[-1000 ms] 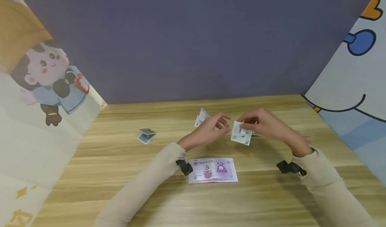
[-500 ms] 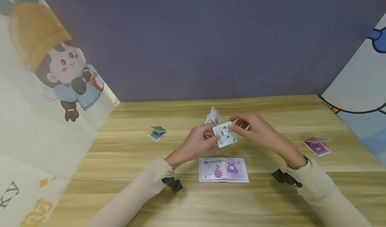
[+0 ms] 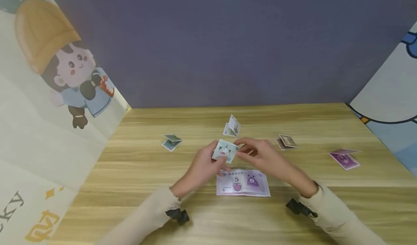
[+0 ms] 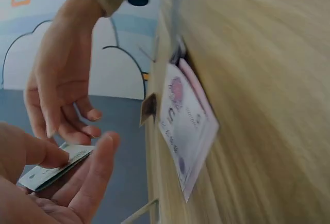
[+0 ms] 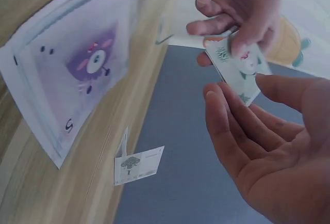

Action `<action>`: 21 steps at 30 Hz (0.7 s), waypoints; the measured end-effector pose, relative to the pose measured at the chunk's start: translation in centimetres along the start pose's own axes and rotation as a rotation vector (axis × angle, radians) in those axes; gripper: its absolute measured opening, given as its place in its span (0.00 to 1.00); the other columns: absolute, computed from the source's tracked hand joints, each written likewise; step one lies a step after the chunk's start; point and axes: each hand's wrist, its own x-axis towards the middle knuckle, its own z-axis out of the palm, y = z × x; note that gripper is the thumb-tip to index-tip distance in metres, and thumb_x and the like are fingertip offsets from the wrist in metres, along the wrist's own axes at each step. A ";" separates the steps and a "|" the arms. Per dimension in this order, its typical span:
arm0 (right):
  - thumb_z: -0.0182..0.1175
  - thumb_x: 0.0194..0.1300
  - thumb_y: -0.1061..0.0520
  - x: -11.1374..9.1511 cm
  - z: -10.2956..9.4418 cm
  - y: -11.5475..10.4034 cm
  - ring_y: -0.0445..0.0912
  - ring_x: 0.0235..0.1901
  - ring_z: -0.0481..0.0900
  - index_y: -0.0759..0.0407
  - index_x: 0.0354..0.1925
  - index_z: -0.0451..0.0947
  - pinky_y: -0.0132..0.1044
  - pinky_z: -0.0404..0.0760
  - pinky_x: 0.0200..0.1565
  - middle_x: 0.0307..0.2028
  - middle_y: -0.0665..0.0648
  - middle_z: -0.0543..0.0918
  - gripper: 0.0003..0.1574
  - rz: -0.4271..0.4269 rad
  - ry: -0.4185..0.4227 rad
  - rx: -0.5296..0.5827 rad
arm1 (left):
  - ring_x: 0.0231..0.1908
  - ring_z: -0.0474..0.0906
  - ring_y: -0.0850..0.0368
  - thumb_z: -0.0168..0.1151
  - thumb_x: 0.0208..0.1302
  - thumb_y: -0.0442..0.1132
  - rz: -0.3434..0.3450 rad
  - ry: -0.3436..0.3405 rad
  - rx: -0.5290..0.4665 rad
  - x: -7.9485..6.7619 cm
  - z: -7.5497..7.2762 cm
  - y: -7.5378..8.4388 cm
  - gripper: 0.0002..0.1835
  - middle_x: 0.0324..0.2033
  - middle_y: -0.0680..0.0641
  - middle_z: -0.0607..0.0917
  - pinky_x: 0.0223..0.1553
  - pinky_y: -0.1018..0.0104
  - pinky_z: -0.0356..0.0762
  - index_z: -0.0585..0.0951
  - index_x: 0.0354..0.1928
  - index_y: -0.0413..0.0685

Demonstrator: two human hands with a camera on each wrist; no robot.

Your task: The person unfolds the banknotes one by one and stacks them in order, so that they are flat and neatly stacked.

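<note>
A folded pale green play banknote (image 3: 225, 151) with a monster face is raised off the table between the hands. My left hand (image 3: 208, 160) holds it, thumb on top and fingers beneath. My right hand (image 3: 265, 156) has thumb and index fingertips at the note's right end, one on either side of its corner. In the left wrist view the green banknote (image 4: 56, 168) shows its layered edge, lying across the left fingers. Below the hands, a purple 5 play banknote (image 3: 242, 183) with a crease down its middle lies on the table.
Several folded notes stand half open around the hands: a dark green one (image 3: 171, 142) at left, a whitish one (image 3: 232, 126) at back, a brown one (image 3: 287, 142) and a magenta one (image 3: 344, 159) at right. A grey-blue panel (image 3: 208, 46) closes off the back.
The green note has moved left and toward me, from the right hand alone into the left hand's hold. The right hand has followed it left. The camera view has shifted.
</note>
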 end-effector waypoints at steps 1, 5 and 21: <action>0.62 0.71 0.52 0.0 0.2 -0.1 0.41 0.38 0.86 0.59 0.58 0.78 0.37 0.85 0.41 0.39 0.53 0.88 0.21 -0.003 0.003 -0.021 | 0.32 0.87 0.42 0.57 0.71 0.30 0.009 -0.007 0.035 -0.2 0.2 0.0 0.16 0.39 0.39 0.86 0.27 0.53 0.85 0.74 0.58 0.42; 0.63 0.70 0.53 -0.3 1.0 -0.4 0.39 0.34 0.84 0.60 0.57 0.78 0.31 0.84 0.37 0.36 0.49 0.87 0.21 -0.029 0.031 -0.079 | 0.30 0.86 0.47 0.58 0.70 0.32 0.041 -0.043 0.124 -0.5 1.0 -0.1 0.23 0.43 0.41 0.85 0.28 0.58 0.85 0.71 0.66 0.48; 0.68 0.64 0.60 -0.1 0.9 -0.5 0.42 0.31 0.80 0.57 0.46 0.84 0.36 0.84 0.35 0.30 0.48 0.83 0.11 0.024 0.125 0.117 | 0.48 0.76 0.53 0.70 0.62 0.47 0.010 -0.120 0.150 -0.4 -0.6 0.1 0.35 0.53 0.50 0.74 0.41 0.62 0.84 0.65 0.68 0.57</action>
